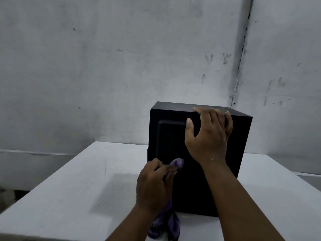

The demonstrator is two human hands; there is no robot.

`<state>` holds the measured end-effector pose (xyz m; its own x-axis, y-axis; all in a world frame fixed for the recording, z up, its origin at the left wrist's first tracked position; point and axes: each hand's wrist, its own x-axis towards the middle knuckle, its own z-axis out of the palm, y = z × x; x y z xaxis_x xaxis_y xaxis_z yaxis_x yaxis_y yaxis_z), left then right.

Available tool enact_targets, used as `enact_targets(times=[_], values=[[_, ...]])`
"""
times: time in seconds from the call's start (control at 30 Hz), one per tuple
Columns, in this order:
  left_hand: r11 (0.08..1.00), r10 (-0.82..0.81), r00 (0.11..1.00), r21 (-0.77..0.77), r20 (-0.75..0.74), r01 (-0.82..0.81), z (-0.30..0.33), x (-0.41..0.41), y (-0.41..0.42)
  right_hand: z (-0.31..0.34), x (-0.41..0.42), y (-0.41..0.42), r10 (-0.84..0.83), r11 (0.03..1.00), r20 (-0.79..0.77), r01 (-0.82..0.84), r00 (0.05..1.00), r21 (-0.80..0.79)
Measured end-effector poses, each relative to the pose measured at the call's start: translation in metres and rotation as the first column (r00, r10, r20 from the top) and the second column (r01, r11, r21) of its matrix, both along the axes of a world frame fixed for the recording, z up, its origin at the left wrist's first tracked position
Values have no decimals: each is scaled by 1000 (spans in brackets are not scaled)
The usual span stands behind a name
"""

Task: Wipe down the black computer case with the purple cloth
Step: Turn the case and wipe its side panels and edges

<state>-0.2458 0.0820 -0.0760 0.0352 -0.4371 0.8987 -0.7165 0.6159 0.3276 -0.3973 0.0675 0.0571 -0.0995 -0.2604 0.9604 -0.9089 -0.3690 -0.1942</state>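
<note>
White table (73, 185) under black computer case (173, 136).

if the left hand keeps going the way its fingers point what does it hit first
The left hand, gripping the purple cloth, points at the near face of the black computer case; contact looks made already, though depth is unclear.

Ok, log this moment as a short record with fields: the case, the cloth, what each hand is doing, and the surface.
case: black computer case, upright on the table
cloth: purple cloth, bunched, its tail hanging down to the table
left hand: left hand grips the cloth against the lower near face of the case
right hand: right hand rests on the top near edge of the case, fingers over the top
surface: white table
backdrop: grey scuffed wall
</note>
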Motion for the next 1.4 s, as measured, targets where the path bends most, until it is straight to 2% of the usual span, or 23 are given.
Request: enact_targets(times=[0.13,0.47,0.9,1.1,1.27,1.4], values=[[1000,-3,998,30,-65,5,-7,-2,2,0,-1,1,5,1000,1,-5,1000,-3],[998,-1,998,57,-64,4,-15,-1,3,0,-1,0,13,1000,4,-13,1000,8],[1000,-26,1000,-15,14,26,-4,-2,-2,0,-1,-2,9,1000,10,-9,1000,-17],[995,2,979,-95,202,18,15,5,-3,0,0,-3,4,1000,10,-4,1000,-14],[996,-9,998,-93,69,15,26,2,-6,0,0,-1,-2,1000,10,2,1000,-13],[997,-25,988,-74,152,37,18,0,-3,1,0,-1,3,1000,13,-3,1000,-15]])
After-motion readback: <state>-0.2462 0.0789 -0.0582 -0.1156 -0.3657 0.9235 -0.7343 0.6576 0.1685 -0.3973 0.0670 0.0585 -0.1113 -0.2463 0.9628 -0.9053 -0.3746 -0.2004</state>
